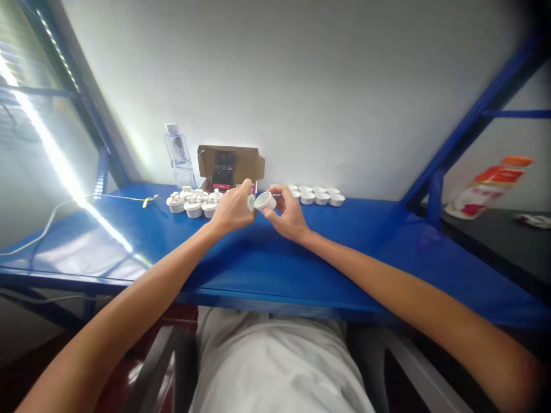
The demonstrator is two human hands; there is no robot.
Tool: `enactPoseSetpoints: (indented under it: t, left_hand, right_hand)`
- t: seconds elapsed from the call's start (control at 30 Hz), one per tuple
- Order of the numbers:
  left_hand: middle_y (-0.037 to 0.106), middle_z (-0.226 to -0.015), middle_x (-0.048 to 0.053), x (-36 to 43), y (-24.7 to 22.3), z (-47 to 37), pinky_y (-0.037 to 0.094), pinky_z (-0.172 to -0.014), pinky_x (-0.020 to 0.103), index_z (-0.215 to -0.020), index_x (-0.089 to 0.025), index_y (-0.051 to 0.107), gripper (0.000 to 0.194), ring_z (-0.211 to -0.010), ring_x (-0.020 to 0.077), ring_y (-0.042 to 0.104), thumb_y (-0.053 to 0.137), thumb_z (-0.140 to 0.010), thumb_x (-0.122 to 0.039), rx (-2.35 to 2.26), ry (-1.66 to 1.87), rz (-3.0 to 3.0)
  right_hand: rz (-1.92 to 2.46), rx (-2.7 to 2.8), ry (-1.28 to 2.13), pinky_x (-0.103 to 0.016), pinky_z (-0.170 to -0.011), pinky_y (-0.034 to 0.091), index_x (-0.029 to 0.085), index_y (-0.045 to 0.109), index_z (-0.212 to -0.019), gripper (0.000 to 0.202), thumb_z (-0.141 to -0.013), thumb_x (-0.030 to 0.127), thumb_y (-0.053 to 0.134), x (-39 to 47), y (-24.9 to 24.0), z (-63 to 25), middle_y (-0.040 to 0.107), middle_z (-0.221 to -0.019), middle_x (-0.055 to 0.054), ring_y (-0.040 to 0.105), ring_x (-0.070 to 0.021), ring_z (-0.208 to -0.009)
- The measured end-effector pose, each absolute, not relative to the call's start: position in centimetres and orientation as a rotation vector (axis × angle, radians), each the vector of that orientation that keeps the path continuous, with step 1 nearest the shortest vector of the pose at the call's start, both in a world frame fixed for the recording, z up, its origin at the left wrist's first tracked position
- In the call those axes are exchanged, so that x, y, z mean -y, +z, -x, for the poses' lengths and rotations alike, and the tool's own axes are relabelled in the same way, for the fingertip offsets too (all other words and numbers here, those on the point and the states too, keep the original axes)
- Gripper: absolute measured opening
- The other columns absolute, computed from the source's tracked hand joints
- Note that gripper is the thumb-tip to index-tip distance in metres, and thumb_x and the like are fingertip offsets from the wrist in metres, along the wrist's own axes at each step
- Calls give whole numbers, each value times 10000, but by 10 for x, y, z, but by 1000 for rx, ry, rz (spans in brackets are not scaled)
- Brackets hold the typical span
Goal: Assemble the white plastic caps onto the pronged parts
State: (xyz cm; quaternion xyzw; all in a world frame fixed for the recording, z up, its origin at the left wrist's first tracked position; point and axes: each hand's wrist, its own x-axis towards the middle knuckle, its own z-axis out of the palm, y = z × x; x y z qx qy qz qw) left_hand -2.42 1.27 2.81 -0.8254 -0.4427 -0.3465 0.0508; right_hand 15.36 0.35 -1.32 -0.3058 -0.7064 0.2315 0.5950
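Note:
My right hand point(289, 215) grips a small white round cup point(265, 201), tilted so its open mouth faces left and up. Close beside it, my left hand point(235, 207) is closed around a white round piece point(251, 202), perhaps a lid; most of it hides behind my fingers. The two white parts are very near each other, and whether they touch I cannot tell. Left of my hands stands a group of white cups with knobbed tops point(193, 207). Behind my right hand, several open white cups point(321, 198) sit in rows.
The blue table point(275, 264) runs along a white wall. An open cardboard box point(252, 160) with a phone point(224, 169) stands at the back, beside a clear bottle point(179, 155). A white cable point(116, 197) lies at left. A red-and-white bottle point(484, 192) stands on a dark surface at right.

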Motion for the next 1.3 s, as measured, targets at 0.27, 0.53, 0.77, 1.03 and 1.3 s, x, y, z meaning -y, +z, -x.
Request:
enactPoseSetpoints:
  t: [0.27, 0.53, 0.77, 1.03, 1.3]
  left_hand:
    - [592, -711, 28, -13, 28, 24, 257, -558, 326, -935, -226, 479, 278, -638, 220, 577, 623, -701, -188, 1331, -1038, 2518]
    - [582, -715, 13, -18, 27, 27, 270, -574, 316, -928, -231, 462, 285, -639, 204, 558, 648, -713, -205, 1267, -1076, 2597]
    - [595, -743, 14, -18, 27, 26, 292, -595, 318, -909, -230, 459, 288, -653, 205, 563, 630, -688, -160, 1279, -1086, 2637]
    - [627, -802, 35, -25, 24, 29, 346, -630, 315, -918, -214, 504, 286, -708, 217, 586, 671, -692, -163, 1279, -1018, 2662]
    - [704, -930, 85, -22, 30, 28, 426, -737, 332, -940, -180, 652, 559, -892, 282, 647, 820, -665, -636, 1300, -837, 2739]
  right_hand:
    - [718, 1653, 536, -407, -854, 590, 252, 511, -1106, 387, -811, 404, 710, -7, -15, -156, 661, -1082, -62, 688, -238, -928]
    - [719, 1745, 486, -430, -862, 579, 248, 542, -1094, 367, -787, 359, 711, -9, -13, -163, 677, -1038, -52, 686, -241, -887]
    - [694, 1705, 486, -434, -881, 574, 254, 531, -1121, 373, -802, 348, 700, -8, -12, -162, 668, -1085, -66, 684, -253, -932]
    - [786, 1725, 338, -399, -792, 557, 234, 571, -1100, 321, -814, 330, 680, -18, -12, -168, 691, -1017, -62, 672, -236, -837]
    - [1198, 1893, 417, -350, -780, 539, 237, 647, -1038, 284, -830, 427, 684, -63, -11, -222, 728, -908, -30, 684, -216, -792]
